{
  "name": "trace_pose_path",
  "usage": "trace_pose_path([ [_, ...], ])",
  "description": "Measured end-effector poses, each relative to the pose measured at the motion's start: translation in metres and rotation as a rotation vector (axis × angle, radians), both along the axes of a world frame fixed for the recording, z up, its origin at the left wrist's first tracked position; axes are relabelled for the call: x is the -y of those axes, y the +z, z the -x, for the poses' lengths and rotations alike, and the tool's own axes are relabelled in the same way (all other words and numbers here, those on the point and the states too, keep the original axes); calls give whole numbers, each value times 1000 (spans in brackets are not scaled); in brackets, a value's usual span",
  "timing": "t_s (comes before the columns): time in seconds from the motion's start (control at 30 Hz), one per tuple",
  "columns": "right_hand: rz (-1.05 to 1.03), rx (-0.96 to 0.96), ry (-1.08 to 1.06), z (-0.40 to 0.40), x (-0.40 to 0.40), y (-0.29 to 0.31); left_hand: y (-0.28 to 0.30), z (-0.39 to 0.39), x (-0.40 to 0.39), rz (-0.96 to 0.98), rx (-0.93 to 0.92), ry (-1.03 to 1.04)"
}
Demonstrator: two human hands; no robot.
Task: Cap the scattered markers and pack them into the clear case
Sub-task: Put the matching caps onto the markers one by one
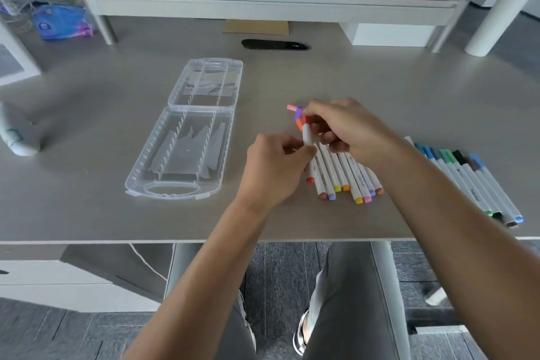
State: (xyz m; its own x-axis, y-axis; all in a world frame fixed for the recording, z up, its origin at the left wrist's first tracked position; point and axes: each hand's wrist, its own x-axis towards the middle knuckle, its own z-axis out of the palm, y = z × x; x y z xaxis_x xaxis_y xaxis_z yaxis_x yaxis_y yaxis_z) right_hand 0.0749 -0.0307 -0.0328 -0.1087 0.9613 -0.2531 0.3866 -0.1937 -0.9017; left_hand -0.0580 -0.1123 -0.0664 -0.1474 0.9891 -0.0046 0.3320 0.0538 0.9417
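The clear case (pixel 163 161) lies open and flat on the desk, left of centre, with nothing in its slotted halves. A row of white markers (pixel 347 175) with warm-coloured ends lies under my hands. My left hand (pixel 271 169) pinches the barrel of one white marker with a red-orange cap (pixel 306 133), held nearly upright. My right hand (pixel 342 126) curls round the upper end of that marker and hides part of it. Loose pink, purple and orange caps (pixel 296 114) show beside its fingers. A second row of blue, green and dark markers (pixel 473 184) lies at the right.
A grey desk (pixel 87 207) with its front edge near my lap. A black cable slot (pixel 274 44) sits at the back, a white shelf riser (pixel 263 6) behind it. A pale grey object (pixel 17 131) lies at the far left, blue packets (pixel 58 22) at back left.
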Motion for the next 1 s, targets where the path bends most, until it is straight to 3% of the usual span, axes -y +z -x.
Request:
trace_pose_path([
  [0.17,-72,29,19,-1,0,-5,4,-2,3,12,3,9],
  [0.3,-98,10,-286,-9,-20,-2,3,-2,14,80,37,-40],
  [0.37,-111,-25,-287,-21,-23,8,3,3,20,62,29,-17],
  [0.53,-245,67,-64,-18,-9,20,6,-2,0,8,-298,39],
  [0.77,-219,77,-77,-20,-5,15,-2,-15,-3,-37,-645,19],
  [1.0,-147,-38,-59,-16,-5,5,-13,14,6,-108,-709,302],
])
